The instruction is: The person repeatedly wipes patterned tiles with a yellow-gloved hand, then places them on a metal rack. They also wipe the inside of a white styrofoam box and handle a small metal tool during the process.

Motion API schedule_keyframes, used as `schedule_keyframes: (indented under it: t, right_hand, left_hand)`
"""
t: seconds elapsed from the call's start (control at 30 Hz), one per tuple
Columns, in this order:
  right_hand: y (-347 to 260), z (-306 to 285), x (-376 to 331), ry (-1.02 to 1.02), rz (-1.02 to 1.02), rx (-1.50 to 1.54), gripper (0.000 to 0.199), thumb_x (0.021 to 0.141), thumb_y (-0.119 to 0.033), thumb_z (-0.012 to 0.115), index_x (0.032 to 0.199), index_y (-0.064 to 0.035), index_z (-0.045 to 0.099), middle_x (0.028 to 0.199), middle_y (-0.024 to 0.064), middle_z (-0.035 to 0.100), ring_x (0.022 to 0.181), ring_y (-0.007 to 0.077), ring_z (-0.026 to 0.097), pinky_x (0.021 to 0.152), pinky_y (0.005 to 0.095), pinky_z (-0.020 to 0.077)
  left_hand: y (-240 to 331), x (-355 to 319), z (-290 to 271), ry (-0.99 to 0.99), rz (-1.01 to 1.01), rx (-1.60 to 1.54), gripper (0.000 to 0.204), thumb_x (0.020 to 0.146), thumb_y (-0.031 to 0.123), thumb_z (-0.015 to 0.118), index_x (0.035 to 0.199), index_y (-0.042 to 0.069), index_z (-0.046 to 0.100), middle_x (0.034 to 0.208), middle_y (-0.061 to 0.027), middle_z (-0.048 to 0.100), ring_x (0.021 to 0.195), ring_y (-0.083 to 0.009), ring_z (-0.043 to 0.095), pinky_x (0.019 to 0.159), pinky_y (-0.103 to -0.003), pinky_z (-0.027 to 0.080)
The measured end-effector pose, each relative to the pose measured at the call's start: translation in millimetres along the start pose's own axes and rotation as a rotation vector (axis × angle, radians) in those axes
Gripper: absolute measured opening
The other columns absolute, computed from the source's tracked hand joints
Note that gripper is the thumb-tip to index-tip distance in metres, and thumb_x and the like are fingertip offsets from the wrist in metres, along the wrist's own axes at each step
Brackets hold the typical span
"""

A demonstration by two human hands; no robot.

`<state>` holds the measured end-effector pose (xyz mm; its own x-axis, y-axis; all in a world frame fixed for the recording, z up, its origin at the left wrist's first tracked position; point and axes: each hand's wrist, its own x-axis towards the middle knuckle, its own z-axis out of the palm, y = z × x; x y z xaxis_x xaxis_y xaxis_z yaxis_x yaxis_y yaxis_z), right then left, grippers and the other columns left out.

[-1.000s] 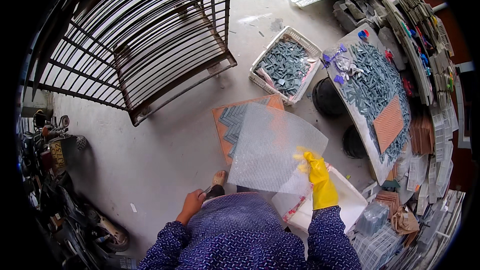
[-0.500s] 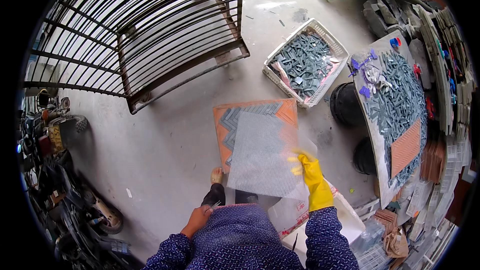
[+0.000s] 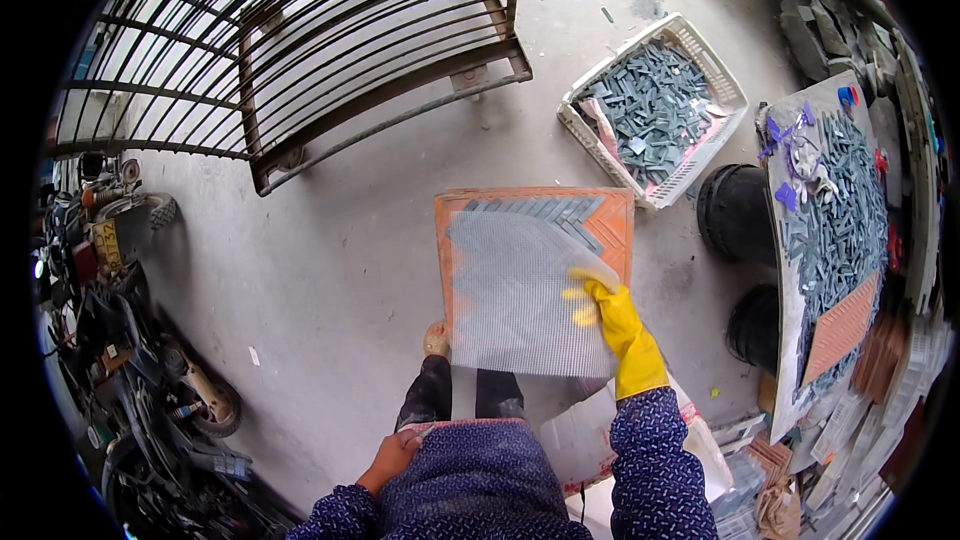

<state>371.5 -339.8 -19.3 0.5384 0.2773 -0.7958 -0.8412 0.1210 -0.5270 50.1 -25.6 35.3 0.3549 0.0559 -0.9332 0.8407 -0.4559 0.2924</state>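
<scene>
My right hand (image 3: 620, 325), in a yellow rubber glove, grips the right edge of a sheet of white mesh (image 3: 520, 310); some of its fingers show through the weave. The mesh lies over most of a square orange mould board (image 3: 443, 240) in front of me. Grey strip tiles (image 3: 585, 220) sit in a herringbone pattern in the board, seen uncovered along its far side and blurred under the mesh. My bare left hand (image 3: 393, 455) is closed at my waist by the edge of my patterned apron (image 3: 460, 465). A thin thing shows at its fingers, too small to name.
Beyond the board stands a white crate (image 3: 735, 110) of loose grey strips. At right, a tabletop (image 3: 790, 340) on black buckets (image 3: 735, 215) bears more strips and another orange board (image 3: 840, 330). A barred metal rack (image 3: 390, 130) stands far left, motorcycles (image 3: 150, 370) at left.
My right hand has shifted the mesh leftward across the board, covering the tiles on the left and baring those at the far right. My left hand stays closed at my waist.
</scene>
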Motion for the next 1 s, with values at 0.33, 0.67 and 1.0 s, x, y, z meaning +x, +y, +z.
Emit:
schedule_keyframes:
  t: [0.33,0.67,1.0]
  right_hand:
    - [-3.7,-4.8,11.5,-0.043,-0.037,-0.056,0.026,0.092,-0.022,0.045,0.107,-0.008,0.062,0.094,0.0059,0.059,0.073,0.0106,0.057,0.062,0.0166,0.0472]
    - [-11.7,0.4,11.9,-0.029,0.003,-0.095,0.026,0.092,-0.021,0.044,0.107,-0.0083,0.061,0.095,0.0063,0.058,0.076,0.0115,0.057,0.065,0.0173,0.0466]
    - [-8.4,-5.9,20.2,-0.02,-0.043,-0.152,0.027,0.091,-0.015,0.045,0.109,-0.0028,0.06,0.1,0.0072,0.058,0.081,0.0132,0.055,0.072,0.0208,0.0459]
  left_hand:
    - [4.1,1.6,9.0,0.031,0.045,-0.067,0.025,0.085,0.023,0.049,0.079,0.002,0.061,0.063,-0.0094,0.058,0.058,-0.0187,0.056,0.059,-0.031,0.044]
    - [-2.4,1.3,15.0,-0.027,-0.015,-0.104,0.026,0.086,0.024,0.05,0.077,0.001,0.058,0.065,-0.0127,0.057,0.063,-0.0268,0.057,0.06,-0.036,0.044]
    - [2.3,1.6,16.8,-0.032,-0.005,-0.117,0.026,0.086,0.024,0.049,0.077,0.001,0.058,0.065,-0.0127,0.057,0.064,-0.0267,0.057,0.061,-0.036,0.043]
